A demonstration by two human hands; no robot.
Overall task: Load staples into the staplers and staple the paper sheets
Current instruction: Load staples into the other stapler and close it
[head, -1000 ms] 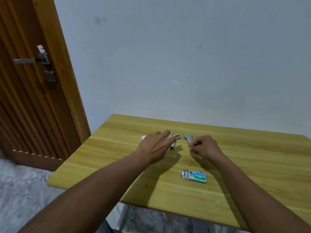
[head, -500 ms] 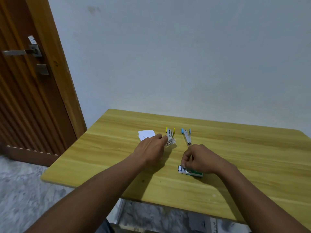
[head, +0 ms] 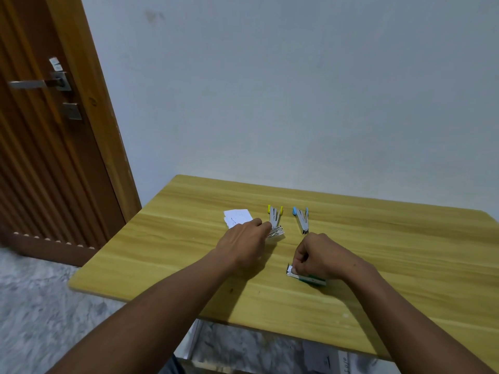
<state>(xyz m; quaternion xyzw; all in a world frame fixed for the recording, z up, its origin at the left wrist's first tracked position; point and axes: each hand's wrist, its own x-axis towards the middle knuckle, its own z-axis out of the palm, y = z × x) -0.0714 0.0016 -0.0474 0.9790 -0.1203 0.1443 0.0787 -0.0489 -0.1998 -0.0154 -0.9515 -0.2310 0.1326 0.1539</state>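
One wooden table (head: 405, 265). Two hands: left hand (head: 243, 242), fingers curled, tips at the near end of the yellow stapler, grasp unclear; right hand (head: 321, 256), fingers pinched on the staple box's open left end. One small paper stack (head: 237, 217), far left. Two staplers, opened, long axes running away from the person: yellow stapler (head: 275, 218), blue stapler (head: 302, 221) beside it. One staple box (head: 303, 276), lengthwise left-right, near edge.
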